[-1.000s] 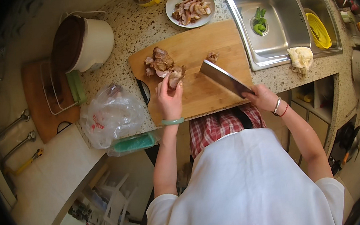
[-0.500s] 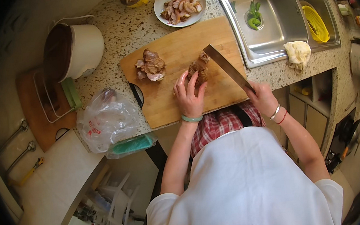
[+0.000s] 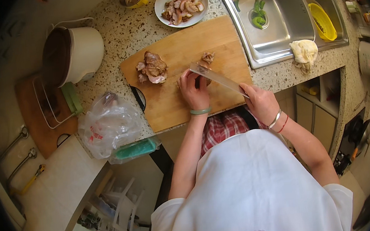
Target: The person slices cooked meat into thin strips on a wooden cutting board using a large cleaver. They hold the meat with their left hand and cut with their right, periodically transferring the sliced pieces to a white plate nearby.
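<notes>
A wooden cutting board point(image 3: 180, 111) lies on the counter in front of me. My right hand point(image 3: 262, 103) grips the handle of a kitchen knife point(image 3: 221, 78), whose broad blade slants up and left across the board. Beside the blade tip, my left hand point(image 3: 195, 92) curls its fingers around a piece of brown cooked meat, mostly hidden behind the blade and fingers. A smaller meat piece point(image 3: 207, 57) lies just beyond the blade. Further left on the board sits a larger chunk of meat point(image 3: 153, 68), touched by neither hand.
Behind the board stand a white plate point(image 3: 204, 13) of sliced meat and a yellow bowl point(image 3: 141, 3). A steel sink point(image 3: 280, 19) holds green peppers; a cloth point(image 3: 304, 52) hangs over its edge. Left are a rice cooker point(image 3: 87, 49) and a plastic bag point(image 3: 110, 120).
The knife has moved left, and its blade now crosses over the meat, next to my left fingers. The smaller meat piece now shows apart beyond the blade.
</notes>
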A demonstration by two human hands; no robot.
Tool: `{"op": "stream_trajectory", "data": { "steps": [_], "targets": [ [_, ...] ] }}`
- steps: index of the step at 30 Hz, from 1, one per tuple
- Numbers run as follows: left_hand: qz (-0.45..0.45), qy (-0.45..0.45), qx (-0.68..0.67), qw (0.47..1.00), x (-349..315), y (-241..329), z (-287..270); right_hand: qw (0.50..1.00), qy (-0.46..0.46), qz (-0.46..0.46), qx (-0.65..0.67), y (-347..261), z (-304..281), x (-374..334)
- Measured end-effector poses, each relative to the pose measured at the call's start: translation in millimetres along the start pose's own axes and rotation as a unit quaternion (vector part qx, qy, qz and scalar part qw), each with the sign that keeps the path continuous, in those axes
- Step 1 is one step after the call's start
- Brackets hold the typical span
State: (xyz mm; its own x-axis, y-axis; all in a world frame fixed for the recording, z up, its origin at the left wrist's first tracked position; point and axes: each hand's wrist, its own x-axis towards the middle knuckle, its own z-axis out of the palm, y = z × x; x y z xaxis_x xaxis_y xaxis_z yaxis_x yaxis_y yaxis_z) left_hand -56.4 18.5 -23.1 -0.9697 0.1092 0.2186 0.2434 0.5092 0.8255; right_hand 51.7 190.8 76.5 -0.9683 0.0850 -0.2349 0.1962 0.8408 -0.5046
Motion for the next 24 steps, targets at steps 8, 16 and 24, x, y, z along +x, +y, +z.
{"op": "stream_trajectory", "data": {
  "steps": [8, 16, 24],
  "targets": [
    [-0.009, 0.036, -0.039, 0.999, -3, -12, 10, 0.998, -0.045, 0.000, -0.042, 2, -10, 3],
    [-0.015, 0.039, -0.038, 0.998, -3, -11, 10, 0.993, -0.110, 0.027, -0.014, 0, -19, 13],
    [-0.013, 0.035, -0.026, 0.999, 0, -9, 9, 0.991, -0.127, 0.035, -0.018, -4, -15, 28]
  ]
}}
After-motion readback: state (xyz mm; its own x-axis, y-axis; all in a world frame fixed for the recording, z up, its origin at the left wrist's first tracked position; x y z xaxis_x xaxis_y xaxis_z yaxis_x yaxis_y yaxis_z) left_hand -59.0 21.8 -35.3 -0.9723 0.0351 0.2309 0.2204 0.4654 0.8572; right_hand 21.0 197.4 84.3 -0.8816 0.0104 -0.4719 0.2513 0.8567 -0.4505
